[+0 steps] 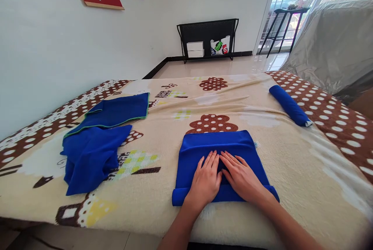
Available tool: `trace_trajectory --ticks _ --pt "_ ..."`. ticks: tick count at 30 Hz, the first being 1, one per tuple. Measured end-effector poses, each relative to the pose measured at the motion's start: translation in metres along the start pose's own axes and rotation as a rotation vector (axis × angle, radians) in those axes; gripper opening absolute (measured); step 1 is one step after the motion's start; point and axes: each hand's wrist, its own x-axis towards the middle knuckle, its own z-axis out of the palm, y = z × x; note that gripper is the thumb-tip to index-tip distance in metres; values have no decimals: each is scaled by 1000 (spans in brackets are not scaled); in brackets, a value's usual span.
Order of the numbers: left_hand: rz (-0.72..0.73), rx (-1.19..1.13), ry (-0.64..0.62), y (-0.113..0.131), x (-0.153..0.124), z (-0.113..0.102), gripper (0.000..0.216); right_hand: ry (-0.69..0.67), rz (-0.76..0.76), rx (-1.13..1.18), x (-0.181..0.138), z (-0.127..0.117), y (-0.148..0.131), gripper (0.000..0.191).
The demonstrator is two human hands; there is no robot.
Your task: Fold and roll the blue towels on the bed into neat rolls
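A blue towel (215,147) lies flat on the patterned blanket (163,133) in front of me, its near edge rolled up into a short tube. My left hand (205,182) and my right hand (241,178) rest side by side on it, palms down, fingers stretched out and pressing on the cloth just beyond the roll. Neither hand grips anything.
A fully rolled blue towel (290,105) lies at the right. Two loose blue towels (93,153) (116,112) lie crumpled at the left. A black rack (207,39) stands by the far wall. A grey covered piece of furniture (335,44) is at the right.
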Motion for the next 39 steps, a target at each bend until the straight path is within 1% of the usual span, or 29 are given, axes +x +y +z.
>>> trace_trajectory --ticks 3,6,8,9,11,12,15,16,17,18,20,22,24,26,27,28,30,32,34,36,37,39 --pt "-137 32 40 -21 -2 -1 52 52 145 -33 -1 5 23 54" --pt "-333 102 105 -47 -18 -7 54 115 311 -76 -15 6 54 61" --pt "-409 163 132 -56 -28 -12 50 141 373 -96 -24 4 66 62" --pt "-414 189 137 -55 -31 -14 48 149 387 -104 -27 3 67 61" --pt "-348 202 127 -46 -32 -16 46 148 362 -98 -27 0 60 58" --pt "-280 184 107 -38 -30 -16 46 130 313 -75 -25 -1 52 56" --pt "-14 63 -8 -15 -13 -10 49 25 81 31 -9 -1 25 52" --pt "46 29 -42 -11 -5 -8 51 -8 15 60 -4 -1 19 52" --pt "76 9 -65 -10 1 -6 53 -31 -30 78 2 -1 16 53" --pt "78 2 -75 -14 7 -4 54 -43 -49 85 6 0 17 53" --pt "19 17 -66 -33 12 -4 54 -44 -21 86 9 -1 30 54" --pt "-74 41 -40 -59 9 -8 53 -21 66 67 6 -2 52 58" --pt "-165 66 -12 -83 -1 -15 53 4 157 44 -2 -3 73 62" --pt "-223 86 4 -93 -11 -22 52 17 208 29 -9 -4 84 64" --pt "-231 92 5 -93 -15 -25 51 17 214 27 -11 -5 84 64" --pt "-222 94 -1 -88 -16 -27 51 11 202 29 -10 -6 80 63" --pt "-143 82 -37 -73 -11 -28 50 -24 121 50 -4 -9 66 60" --pt "-5 48 -101 -57 3 -27 51 -78 -8 87 9 -11 48 56" --pt "128 9 -167 -50 21 -24 53 -119 -113 118 23 -11 38 55" --pt "194 -17 -199 -57 37 -23 54 -129 -145 131 34 -10 43 56" --pt "197 -22 -197 -66 42 -23 54 -123 -132 129 36 -9 52 56" --pt "145 -19 -162 -92 44 -25 52 -94 -59 113 34 -7 78 57"
